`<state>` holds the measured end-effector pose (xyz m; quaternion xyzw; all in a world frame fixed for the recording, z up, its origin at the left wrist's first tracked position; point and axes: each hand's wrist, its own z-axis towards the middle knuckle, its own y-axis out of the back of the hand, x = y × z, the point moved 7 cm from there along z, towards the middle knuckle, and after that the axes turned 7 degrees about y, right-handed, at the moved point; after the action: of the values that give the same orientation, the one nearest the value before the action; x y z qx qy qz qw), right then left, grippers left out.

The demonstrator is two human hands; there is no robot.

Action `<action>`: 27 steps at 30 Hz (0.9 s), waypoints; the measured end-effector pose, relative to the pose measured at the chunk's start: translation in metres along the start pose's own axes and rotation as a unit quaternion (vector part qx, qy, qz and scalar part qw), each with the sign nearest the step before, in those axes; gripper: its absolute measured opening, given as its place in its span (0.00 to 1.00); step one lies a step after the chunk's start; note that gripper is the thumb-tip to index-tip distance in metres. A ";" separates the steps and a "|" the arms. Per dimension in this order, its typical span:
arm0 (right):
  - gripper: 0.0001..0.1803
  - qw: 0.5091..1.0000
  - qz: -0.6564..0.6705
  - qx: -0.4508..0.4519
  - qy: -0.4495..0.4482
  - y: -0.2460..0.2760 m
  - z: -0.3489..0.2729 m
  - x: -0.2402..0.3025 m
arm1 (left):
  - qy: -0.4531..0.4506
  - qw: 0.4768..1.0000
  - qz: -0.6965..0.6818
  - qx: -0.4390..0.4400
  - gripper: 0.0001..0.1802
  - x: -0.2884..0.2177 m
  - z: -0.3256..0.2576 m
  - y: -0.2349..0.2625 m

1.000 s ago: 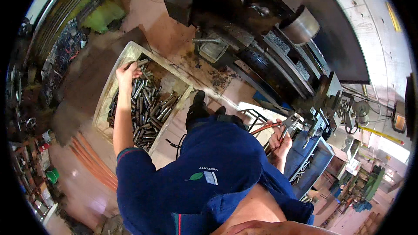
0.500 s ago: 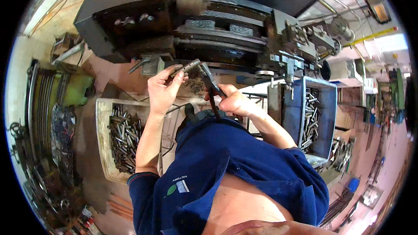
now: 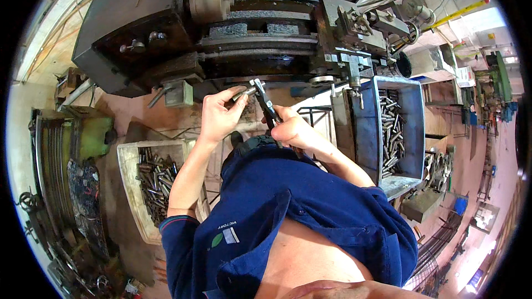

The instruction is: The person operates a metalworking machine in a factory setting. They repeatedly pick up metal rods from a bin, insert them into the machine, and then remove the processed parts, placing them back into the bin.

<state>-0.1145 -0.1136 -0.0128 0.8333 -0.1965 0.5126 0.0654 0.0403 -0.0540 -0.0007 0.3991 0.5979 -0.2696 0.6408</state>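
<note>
My left hand (image 3: pixel 219 115) pinches a short grey metal rod (image 3: pixel 244 94) between thumb and fingertips, in front of the lathe. My right hand (image 3: pixel 293 128) is wrapped round a long, dark, pliers-like tool (image 3: pixel 269 105); its bright metal head points away from me. The head meets the far end of the rod; whether it grips or only touches it I cannot tell. Part of the tool's handle is hidden by my right fingers.
A lathe (image 3: pixel 266 39) spans the far side, its chuck (image 3: pixel 208 0) at left. Metal rods fill a white bin (image 3: pixel 126 177) on my left and a blue bin (image 3: pixel 366 127) on my right. Another machine (image 3: pixel 91 133) stands far left. The lathe's handwheel (image 3: pixel 322 80) juts toward me.
The lathe and bins have shifted left in view. Rod and tool remain end to end in my hands, the rod now showing less beyond my left fingers. The tool's head looks slightly turned.
</note>
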 end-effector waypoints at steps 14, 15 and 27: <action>0.17 0.992 -0.021 -0.122 0.014 -0.007 0.028 -0.015 | 0.032 0.989 0.027 0.140 0.14 0.015 0.026 0.004; 0.16 0.993 0.022 -0.114 -0.002 -0.010 0.030 -0.018 | 0.027 0.988 0.064 0.139 0.15 0.011 0.028 0.009; 0.12 0.977 -0.081 -0.195 0.011 -0.022 0.032 -0.013 | -0.086 0.811 -0.181 0.549 0.14 -0.220 -0.049 -0.025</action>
<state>-0.0850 -0.1001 -0.0373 0.8122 -0.2236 0.4664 0.2698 -0.0381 -0.0554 0.2118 0.5438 0.3542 -0.6975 0.3039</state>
